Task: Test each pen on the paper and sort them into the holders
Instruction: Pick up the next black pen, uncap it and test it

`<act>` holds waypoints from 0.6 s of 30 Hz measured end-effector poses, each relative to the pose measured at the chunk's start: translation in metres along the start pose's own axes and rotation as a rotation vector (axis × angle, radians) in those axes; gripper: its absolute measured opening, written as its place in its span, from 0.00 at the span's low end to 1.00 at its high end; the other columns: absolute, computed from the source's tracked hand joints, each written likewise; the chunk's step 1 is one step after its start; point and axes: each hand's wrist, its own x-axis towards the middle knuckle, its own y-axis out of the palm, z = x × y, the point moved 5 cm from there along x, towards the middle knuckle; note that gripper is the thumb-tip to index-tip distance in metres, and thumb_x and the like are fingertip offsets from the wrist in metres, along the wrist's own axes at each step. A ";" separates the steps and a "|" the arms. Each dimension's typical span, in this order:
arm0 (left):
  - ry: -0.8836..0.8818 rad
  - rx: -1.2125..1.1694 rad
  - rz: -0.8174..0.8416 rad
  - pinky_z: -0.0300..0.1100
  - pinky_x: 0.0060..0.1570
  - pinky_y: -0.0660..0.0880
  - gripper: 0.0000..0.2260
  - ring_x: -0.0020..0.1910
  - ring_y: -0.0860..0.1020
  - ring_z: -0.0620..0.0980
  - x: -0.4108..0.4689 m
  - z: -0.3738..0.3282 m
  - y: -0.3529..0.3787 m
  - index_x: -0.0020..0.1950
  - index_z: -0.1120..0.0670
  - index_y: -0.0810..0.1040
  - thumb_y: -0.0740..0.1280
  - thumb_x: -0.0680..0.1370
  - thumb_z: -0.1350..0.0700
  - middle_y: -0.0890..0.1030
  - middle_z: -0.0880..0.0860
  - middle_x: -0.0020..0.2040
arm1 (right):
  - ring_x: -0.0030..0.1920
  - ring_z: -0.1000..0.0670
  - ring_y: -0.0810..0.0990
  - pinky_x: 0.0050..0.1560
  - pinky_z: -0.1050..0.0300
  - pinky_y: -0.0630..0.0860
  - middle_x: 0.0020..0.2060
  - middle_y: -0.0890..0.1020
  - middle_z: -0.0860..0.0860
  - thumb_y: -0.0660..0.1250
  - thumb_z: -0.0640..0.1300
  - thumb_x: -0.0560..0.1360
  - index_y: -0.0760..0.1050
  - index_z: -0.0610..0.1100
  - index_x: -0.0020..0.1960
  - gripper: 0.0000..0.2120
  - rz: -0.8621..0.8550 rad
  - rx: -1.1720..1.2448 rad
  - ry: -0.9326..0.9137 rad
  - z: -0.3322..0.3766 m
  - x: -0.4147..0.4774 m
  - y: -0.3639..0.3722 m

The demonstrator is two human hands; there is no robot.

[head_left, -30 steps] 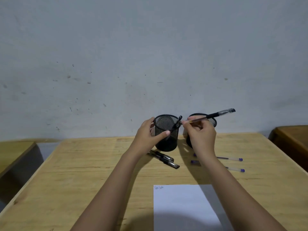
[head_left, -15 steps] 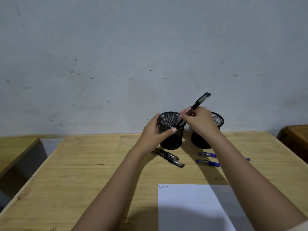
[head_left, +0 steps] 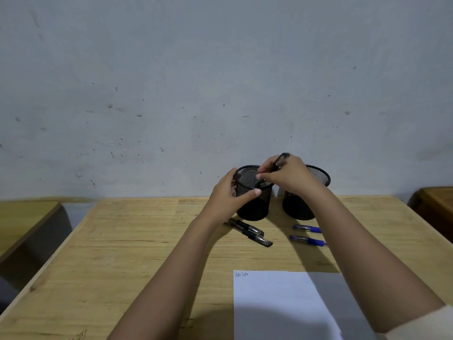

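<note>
Head view: black pen going into the left holder

Head camera looks down at a wooden table (head_left: 137,241) set against a grey, speckled wall (head_left: 196,82). Taking the left holder (head_left: 255,204) as the landmark: it is a black mesh cup standing upright near the table's far edge. The left hand (head_left: 226,200) wraps its left side, thumb across the front wall and fingers round the back, clamped on it. The right hand (head_left: 289,176) is above and just right of its rim, fingers pinched together on a black pen (head_left: 282,159); the pen slants, its cap end sticking up past the knuckles and its lower end dipping inside the rim. Just right of the landmark stands the right holder (head_left: 300,207), the same mesh kind, partly hidden by the right wrist.

On the table just in front of the landmark lie two black pens (head_left: 252,233) side by side, touching, angled down to the right. Further right, in front of the right holder, lie two blue pens (head_left: 307,234), apart from each other and roughly parallel, their far ends hidden under the right forearm.

Nearer the camera, well in front of the landmark, lies a white paper (head_left: 277,303). Its top left corner bears small handwriting that reads roughly "Yuta Yuta", though the letters are too small to be sure
</note>
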 end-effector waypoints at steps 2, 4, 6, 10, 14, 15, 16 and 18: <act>-0.007 0.003 -0.004 0.19 0.42 0.68 0.20 0.43 0.72 0.19 0.001 0.002 0.000 0.49 0.36 0.66 0.72 0.73 0.57 0.72 0.34 0.49 | 0.44 0.50 0.79 0.42 0.64 0.73 0.43 0.84 0.45 0.74 0.43 0.68 0.82 0.42 0.46 0.08 0.014 -0.015 -0.001 0.000 0.002 0.000; -0.012 0.007 0.003 0.18 0.41 0.68 0.19 0.42 0.72 0.19 0.001 0.001 -0.001 0.47 0.36 0.66 0.71 0.73 0.58 0.72 0.34 0.48 | 0.47 0.47 0.81 0.48 0.57 0.75 0.44 0.84 0.43 0.74 0.43 0.67 0.82 0.43 0.46 0.08 0.008 -0.037 -0.008 0.000 0.003 0.001; -0.015 0.007 0.009 0.19 0.41 0.68 0.19 0.41 0.72 0.19 0.003 0.004 -0.001 0.47 0.37 0.66 0.71 0.73 0.58 0.72 0.35 0.48 | 0.47 0.48 0.82 0.51 0.56 0.76 0.44 0.84 0.44 0.75 0.42 0.67 0.82 0.42 0.45 0.08 -0.012 -0.003 -0.018 0.000 0.001 -0.001; -0.016 0.035 0.000 0.20 0.42 0.69 0.18 0.43 0.72 0.20 0.004 0.006 -0.002 0.49 0.39 0.65 0.72 0.73 0.57 0.72 0.34 0.48 | 0.43 0.53 0.82 0.43 0.67 0.75 0.43 0.84 0.48 0.74 0.41 0.67 0.81 0.42 0.47 0.09 -0.067 0.082 -0.042 0.000 -0.010 -0.009; -0.073 0.157 -0.026 0.38 0.58 0.69 0.17 0.62 0.71 0.42 -0.004 0.009 -0.008 0.58 0.39 0.69 0.71 0.73 0.47 0.73 0.40 0.60 | 0.44 0.53 0.82 0.46 0.68 0.75 0.42 0.84 0.49 0.73 0.39 0.69 0.81 0.42 0.47 0.08 -0.222 0.186 -0.081 0.000 -0.036 -0.030; -0.111 0.199 -0.024 0.41 0.63 0.66 0.25 0.68 0.68 0.46 -0.010 0.012 -0.010 0.67 0.44 0.67 0.70 0.73 0.44 0.70 0.44 0.68 | 0.43 0.54 0.82 0.47 0.68 0.75 0.41 0.84 0.49 0.72 0.39 0.69 0.82 0.43 0.46 0.06 -0.269 0.206 -0.094 0.000 -0.047 -0.034; -0.144 0.225 -0.025 0.42 0.66 0.63 0.31 0.71 0.64 0.48 -0.018 0.015 -0.013 0.73 0.49 0.61 0.68 0.74 0.43 0.65 0.47 0.73 | 0.41 0.56 0.81 0.46 0.71 0.75 0.40 0.83 0.51 0.72 0.39 0.69 0.82 0.44 0.44 0.04 -0.303 0.227 -0.103 -0.003 -0.057 -0.034; -0.192 0.277 -0.047 0.41 0.66 0.61 0.33 0.73 0.62 0.48 -0.041 0.021 -0.022 0.76 0.52 0.58 0.65 0.76 0.43 0.62 0.48 0.74 | 0.37 0.58 0.80 0.43 0.73 0.74 0.36 0.83 0.52 0.71 0.37 0.69 0.81 0.45 0.40 0.04 -0.312 0.262 -0.113 -0.009 -0.081 -0.023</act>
